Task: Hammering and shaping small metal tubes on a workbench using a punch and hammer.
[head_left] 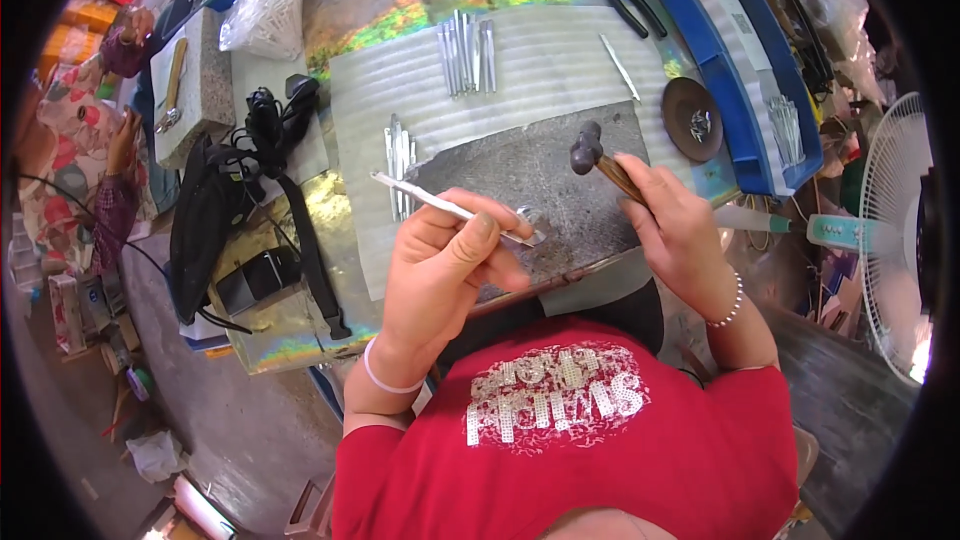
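Note:
My left hand (445,270) is closed round a thin silvery metal rod (425,196), which slants down to the right above a dark grey stone slab (560,170). Beside its lower end, a small shiny metal piece (534,219) rests on the slab, partly hidden by my fingers. My right hand (675,225) grips the wooden handle of a small hammer (588,149), its dark head raised over the slab. Several similar rods (397,155) lie left of the slab, and another bundle of rods (466,55) lies beyond it on white foam sheeting (365,80).
Black-handled pliers (628,2) and a brown round dish (691,118) with small metal bits sit near a long blue tray (735,120). At left are a black bag (215,210) and a stone block (200,80) bearing another hammer (172,90). A fan (895,230) stands right; a co-worker (75,150) is far left.

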Demonstrator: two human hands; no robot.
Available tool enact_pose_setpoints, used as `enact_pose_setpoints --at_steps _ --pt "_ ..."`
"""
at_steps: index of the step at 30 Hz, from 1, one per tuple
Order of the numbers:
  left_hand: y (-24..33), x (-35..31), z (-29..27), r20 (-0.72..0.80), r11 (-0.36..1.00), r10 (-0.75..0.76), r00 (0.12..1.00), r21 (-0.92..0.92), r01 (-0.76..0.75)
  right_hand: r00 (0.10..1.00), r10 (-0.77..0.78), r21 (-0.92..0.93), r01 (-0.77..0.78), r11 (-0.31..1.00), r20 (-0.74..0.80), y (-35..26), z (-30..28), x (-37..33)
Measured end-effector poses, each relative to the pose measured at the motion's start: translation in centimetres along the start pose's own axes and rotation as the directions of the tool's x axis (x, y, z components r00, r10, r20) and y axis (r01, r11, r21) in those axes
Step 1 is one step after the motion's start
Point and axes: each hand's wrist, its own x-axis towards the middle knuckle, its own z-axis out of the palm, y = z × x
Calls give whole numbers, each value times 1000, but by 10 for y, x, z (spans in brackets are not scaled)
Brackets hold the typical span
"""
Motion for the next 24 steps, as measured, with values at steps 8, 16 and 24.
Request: enact_pose_setpoints --at_steps 8,16,24 --pt "-2 6 2 -34 993 -63 997 -102 59 994 36 -236 -11 972 102 4 14 10" --pt "1 6 5 -109 960 21 994 278 11 986 161 8 -161 987 -54 86 -5 76" --pt "0 -12 -3 -6 800 180 984 582 -143 989 145 -294 -146 944 -27 174 44 143"
